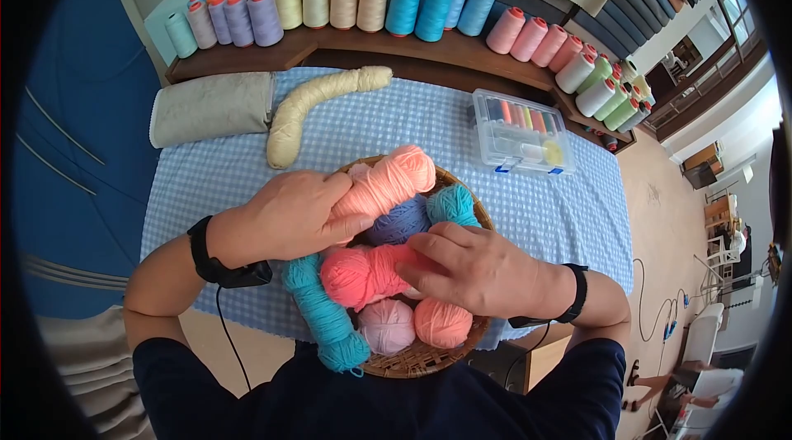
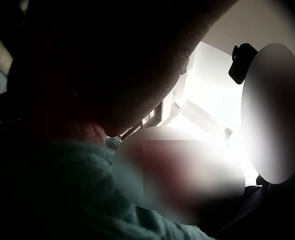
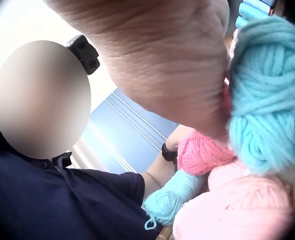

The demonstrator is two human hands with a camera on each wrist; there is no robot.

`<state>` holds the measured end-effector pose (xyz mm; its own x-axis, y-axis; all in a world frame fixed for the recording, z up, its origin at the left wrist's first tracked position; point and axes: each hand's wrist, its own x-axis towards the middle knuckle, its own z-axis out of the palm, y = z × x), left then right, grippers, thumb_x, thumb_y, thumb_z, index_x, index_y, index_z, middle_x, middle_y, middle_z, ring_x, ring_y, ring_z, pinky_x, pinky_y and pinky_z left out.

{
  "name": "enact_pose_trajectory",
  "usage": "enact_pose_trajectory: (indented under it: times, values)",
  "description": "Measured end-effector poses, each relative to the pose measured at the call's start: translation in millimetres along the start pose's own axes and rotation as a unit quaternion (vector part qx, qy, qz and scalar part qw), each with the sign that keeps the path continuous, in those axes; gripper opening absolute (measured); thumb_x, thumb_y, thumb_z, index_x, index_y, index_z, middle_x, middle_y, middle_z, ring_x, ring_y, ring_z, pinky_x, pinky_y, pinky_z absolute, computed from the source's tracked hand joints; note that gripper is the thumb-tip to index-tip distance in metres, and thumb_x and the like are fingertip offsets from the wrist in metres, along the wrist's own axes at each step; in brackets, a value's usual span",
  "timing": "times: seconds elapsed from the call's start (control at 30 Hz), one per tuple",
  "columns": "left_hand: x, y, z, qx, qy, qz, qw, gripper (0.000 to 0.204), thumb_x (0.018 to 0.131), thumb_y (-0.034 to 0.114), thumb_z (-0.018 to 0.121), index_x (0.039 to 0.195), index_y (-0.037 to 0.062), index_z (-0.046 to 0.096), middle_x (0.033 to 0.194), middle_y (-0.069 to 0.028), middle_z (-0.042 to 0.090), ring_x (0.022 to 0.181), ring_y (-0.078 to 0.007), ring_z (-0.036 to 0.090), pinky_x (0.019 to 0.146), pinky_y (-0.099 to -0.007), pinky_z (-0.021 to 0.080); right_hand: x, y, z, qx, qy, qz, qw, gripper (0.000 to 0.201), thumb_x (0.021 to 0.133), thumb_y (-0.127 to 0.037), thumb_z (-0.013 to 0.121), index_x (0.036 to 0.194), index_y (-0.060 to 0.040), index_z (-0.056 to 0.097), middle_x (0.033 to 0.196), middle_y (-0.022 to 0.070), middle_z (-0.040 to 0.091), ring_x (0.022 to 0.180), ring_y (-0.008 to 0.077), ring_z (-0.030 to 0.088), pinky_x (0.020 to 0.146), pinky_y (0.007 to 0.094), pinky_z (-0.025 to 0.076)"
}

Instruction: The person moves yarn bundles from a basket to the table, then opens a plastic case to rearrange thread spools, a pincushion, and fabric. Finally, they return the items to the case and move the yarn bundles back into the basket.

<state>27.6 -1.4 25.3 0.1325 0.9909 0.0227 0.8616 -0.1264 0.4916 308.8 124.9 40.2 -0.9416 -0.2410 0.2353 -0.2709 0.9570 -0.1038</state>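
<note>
Right now both hands are down in the wicker basket point(image 1: 417, 361) on the checked tablecloth point(image 1: 528, 209); the left hand point(image 1: 289, 213) lies over the peach skein point(image 1: 388, 180) with its fingers curled round it; the right hand point(image 1: 474, 267) rests on the hot-pink skein point(image 1: 363, 275), fingers laid fairly flat across it, gripping nothing; the hands sit near each other but apart; a teal skein point(image 1: 326, 316) hangs over the basket's near rim; a clear thread box point(image 1: 520, 133) stands beyond.
</note>
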Motion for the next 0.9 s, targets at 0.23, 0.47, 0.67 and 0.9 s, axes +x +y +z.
enact_pose_trajectory:
  times: [0.23, 0.47, 0.67, 0.9]
  values:
    - [40.2, -104.5, 2.1, 0.165, 0.203, -0.134, 0.956, 0.046, 0.102, 0.038, 0.070, 0.118, -0.0047, 0.064, 0.095, -0.0264, 0.075, 0.094, -0.0473, 0.073, 0.085, -0.0545, 0.059, -7.3, -3.8, -4.4, 0.039, 0.066, 0.022, 0.997, 0.031, 0.085, -0.016, 0.074, 0.113, -0.0039, 0.075, 0.119, 0.0133, 0.065, 0.106, 0.0299, 0.066, 0.085, 0.0397, 0.060]
    - [55.2, -160.4, 23.4, 0.152, 0.134, -0.301, 0.932, 0.046, 0.098, 0.027, 0.070, 0.129, -0.0055, 0.058, 0.108, -0.0324, 0.075, 0.105, -0.0479, 0.074, 0.092, -0.0543, 0.060, -19.2, 9.4, -18.3, 0.033, 0.128, 0.102, 0.986, 0.029, 0.082, -0.014, 0.082, 0.108, -0.0032, 0.074, 0.113, 0.0150, 0.067, 0.093, 0.0339, 0.068, 0.081, 0.0434, 0.058]
    - [69.7, -126.8, -26.0, 0.046, 0.296, -0.086, 0.950, 0.045, 0.099, 0.014, 0.061, 0.140, -0.0033, 0.057, 0.120, -0.0289, 0.073, 0.112, -0.0413, 0.072, 0.098, -0.0482, 0.056, -11.5, 43.9, -22.7, -0.003, 0.135, 0.208, 0.969, 0.045, 0.085, -0.012, 0.084, 0.126, -0.0006, 0.067, 0.124, 0.0219, 0.064, 0.111, 0.0423, 0.063, 0.096, 0.0495, 0.054]
    - [74.1, 20.3, -68.1, -0.222, 0.281, 0.198, 0.912, 0.055, 0.101, 0.005, 0.051, 0.155, -0.0013, 0.050, 0.138, -0.0115, 0.065, 0.123, -0.0165, 0.061, 0.109, -0.0334, 0.049, 21.0, 99.0, -13.7, 0.080, 0.259, 0.270, 0.924, 0.065, 0.086, -0.019, 0.088, 0.142, 0.0011, 0.061, 0.137, 0.0214, 0.059, 0.126, 0.0430, 0.060, 0.108, 0.0484, 0.051]
